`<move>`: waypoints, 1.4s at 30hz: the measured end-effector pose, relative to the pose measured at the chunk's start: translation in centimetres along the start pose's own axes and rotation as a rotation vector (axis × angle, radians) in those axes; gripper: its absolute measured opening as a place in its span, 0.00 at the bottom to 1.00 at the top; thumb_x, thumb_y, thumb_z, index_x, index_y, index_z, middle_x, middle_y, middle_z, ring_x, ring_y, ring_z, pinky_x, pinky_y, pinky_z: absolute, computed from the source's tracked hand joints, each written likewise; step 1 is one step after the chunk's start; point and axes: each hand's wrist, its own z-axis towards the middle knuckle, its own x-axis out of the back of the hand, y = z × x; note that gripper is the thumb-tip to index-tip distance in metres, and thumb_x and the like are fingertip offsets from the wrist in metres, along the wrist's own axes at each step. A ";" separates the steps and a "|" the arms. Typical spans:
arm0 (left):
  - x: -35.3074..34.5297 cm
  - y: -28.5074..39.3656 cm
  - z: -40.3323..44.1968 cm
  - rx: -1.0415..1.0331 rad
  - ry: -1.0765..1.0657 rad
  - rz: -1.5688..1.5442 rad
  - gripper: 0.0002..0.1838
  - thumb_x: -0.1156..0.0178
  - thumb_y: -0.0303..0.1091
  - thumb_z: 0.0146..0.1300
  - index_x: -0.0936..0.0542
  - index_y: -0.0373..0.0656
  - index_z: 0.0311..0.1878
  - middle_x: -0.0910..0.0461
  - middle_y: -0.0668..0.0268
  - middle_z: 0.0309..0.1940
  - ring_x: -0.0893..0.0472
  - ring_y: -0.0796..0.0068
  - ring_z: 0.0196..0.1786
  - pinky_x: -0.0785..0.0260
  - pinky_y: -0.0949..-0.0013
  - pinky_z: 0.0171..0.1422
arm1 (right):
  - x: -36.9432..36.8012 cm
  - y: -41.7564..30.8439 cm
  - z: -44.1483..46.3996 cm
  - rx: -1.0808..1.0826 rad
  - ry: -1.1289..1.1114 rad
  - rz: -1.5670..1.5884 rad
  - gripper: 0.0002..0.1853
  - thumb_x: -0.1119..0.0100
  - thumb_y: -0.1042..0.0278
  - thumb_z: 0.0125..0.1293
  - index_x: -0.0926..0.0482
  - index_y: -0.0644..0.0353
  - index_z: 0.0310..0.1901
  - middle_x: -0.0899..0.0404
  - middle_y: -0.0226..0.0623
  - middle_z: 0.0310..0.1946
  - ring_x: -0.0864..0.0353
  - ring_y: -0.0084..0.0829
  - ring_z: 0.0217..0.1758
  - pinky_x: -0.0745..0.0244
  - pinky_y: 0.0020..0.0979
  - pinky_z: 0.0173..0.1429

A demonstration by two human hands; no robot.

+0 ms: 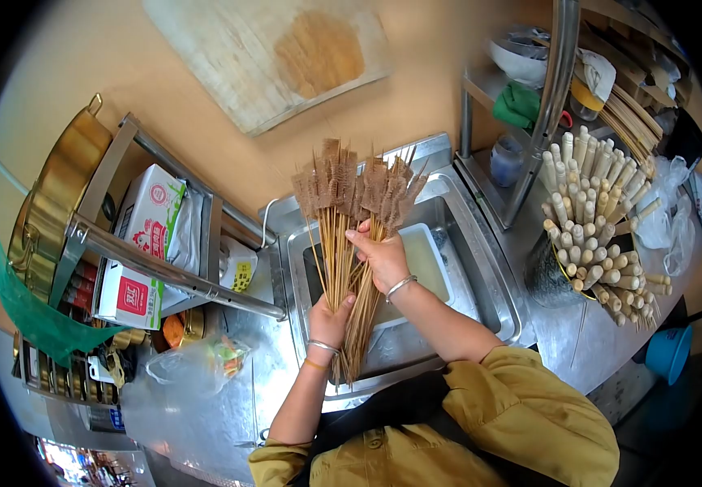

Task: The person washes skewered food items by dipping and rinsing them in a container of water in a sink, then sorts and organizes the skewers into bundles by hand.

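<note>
Over a metal sink (pixel 497 312), a big bundle of thin wooden skewers (pixel 336 260) is held upright, with brown, textured pieces (pixel 335 174) threaded on the top ends. My left hand (pixel 331 325) is closed round the lower part of the left bunch. Higher up and to the right, my right hand (pixel 382 258) wraps round the right bunch, its thumb pointing left. The sticks' lower ends fan out below my hands. Behind the skewers, inside the sink, lies a white rectangular tray (pixel 424 264), partly hidden by my right forearm.
At the right stands a dark bucket (pixel 552 276) packed with pale thick sticks (pixel 590 207). A metal rack with cartons (pixel 136 296) and a brass pot (pixel 67 203) is at the left. A plastic bag (pixel 197 367) lies on the counter. A cutting board (pixel 270 57) leans on the wall.
</note>
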 end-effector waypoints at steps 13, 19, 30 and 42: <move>1.2 -0.4 0.4 0.202 -0.033 -0.426 0.08 0.44 0.36 0.63 0.25 0.40 0.37 0.23 0.69 0.23 0.28 0.83 0.23 0.35 0.80 0.28 | 1.6 -0.4 -0.3 -0.065 -0.074 0.164 0.06 0.39 0.73 0.56 0.27 0.59 0.33 0.26 0.30 0.24 0.35 0.16 0.19 0.40 0.20 0.23; 1.3 0.4 0.2 0.200 0.016 -0.472 0.08 0.43 0.33 0.62 0.25 0.39 0.40 0.21 0.67 0.28 0.22 0.80 0.30 0.30 0.79 0.36 | 1.3 1.0 -0.7 -0.061 -0.084 0.116 0.05 0.39 0.72 0.58 0.26 0.58 0.34 0.26 0.30 0.26 0.33 0.17 0.22 0.37 0.20 0.27; 1.1 0.6 0.1 0.171 -0.089 -0.327 0.09 0.43 0.34 0.62 0.25 0.39 0.39 0.21 0.67 0.26 0.25 0.82 0.26 0.32 0.79 0.31 | 0.5 1.0 -0.6 -0.115 -0.131 -0.044 0.09 0.35 0.70 0.54 0.24 0.59 0.36 0.27 0.25 0.24 0.33 0.16 0.23 0.38 0.19 0.26; 0.8 0.5 -0.1 0.210 -0.094 -0.565 0.10 0.43 0.34 0.62 0.26 0.37 0.41 0.20 0.61 0.29 0.23 0.77 0.26 0.29 0.77 0.32 | 1.0 0.8 -0.5 -0.202 -0.180 0.147 0.08 0.36 0.74 0.54 0.26 0.57 0.33 0.25 0.28 0.26 0.33 0.15 0.21 0.39 0.17 0.23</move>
